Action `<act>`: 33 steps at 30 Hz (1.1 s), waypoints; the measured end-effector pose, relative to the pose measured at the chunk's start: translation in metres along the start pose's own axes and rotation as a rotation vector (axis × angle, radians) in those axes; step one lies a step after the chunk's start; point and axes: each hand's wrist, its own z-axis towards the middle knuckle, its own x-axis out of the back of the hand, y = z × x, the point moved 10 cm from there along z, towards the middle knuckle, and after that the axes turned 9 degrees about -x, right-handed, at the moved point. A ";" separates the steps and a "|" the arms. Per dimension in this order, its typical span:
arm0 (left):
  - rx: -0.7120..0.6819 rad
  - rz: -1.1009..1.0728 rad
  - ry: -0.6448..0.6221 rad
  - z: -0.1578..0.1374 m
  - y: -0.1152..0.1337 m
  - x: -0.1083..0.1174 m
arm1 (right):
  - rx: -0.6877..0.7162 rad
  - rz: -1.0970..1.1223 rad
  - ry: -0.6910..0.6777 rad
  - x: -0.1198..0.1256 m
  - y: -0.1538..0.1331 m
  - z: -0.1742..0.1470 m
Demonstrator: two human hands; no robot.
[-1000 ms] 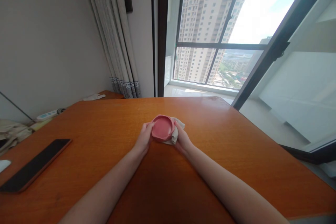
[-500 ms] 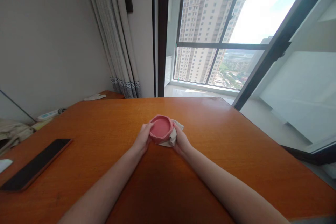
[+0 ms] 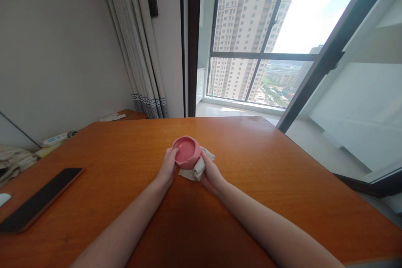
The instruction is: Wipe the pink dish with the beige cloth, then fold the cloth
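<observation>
A round pink bowl (image 3: 186,150) with a faceted, wavy rim is held between my two hands over the wooden table (image 3: 125,146). My left hand (image 3: 167,166) grips its left side, thumb at the rim and the other fingers mostly hidden behind it. A pale cloth (image 3: 196,169) is bunched against the bowl's right side and hangs below it. My right hand (image 3: 212,172) is closed on that cloth and presses it to the bowl's outer wall. The bowl tilts a little, its inside facing me.
A long black pad with a brown edge (image 3: 44,199) lies at the table's left. A white object (image 3: 4,199) sits at the far left edge. A power strip (image 3: 58,138) and crumpled fabric (image 3: 15,163) are beyond the left side. Behind the table are a curtain (image 3: 135,50) and window.
The bowl has moved slightly left in view and tilted more to the right. My right hand and the cloth have shifted down along its side, showing more cloth beneath.
</observation>
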 end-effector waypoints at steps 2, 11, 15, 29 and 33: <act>0.104 -0.012 -0.063 -0.009 -0.009 -0.010 | 0.025 -0.013 0.070 0.011 -0.014 0.002; 0.002 -0.228 0.058 0.000 0.004 0.000 | -0.112 -0.243 -0.028 0.001 0.010 0.003; -0.012 -0.358 0.053 0.009 0.015 0.002 | -0.001 -0.802 0.067 0.007 -0.019 0.002; 0.117 -0.272 -0.410 -0.041 0.001 -0.068 | 0.502 -0.959 0.063 -0.010 -0.095 -0.007; 0.148 -0.175 -0.454 -0.049 0.000 -0.071 | 0.461 -0.941 0.096 -0.002 -0.105 -0.004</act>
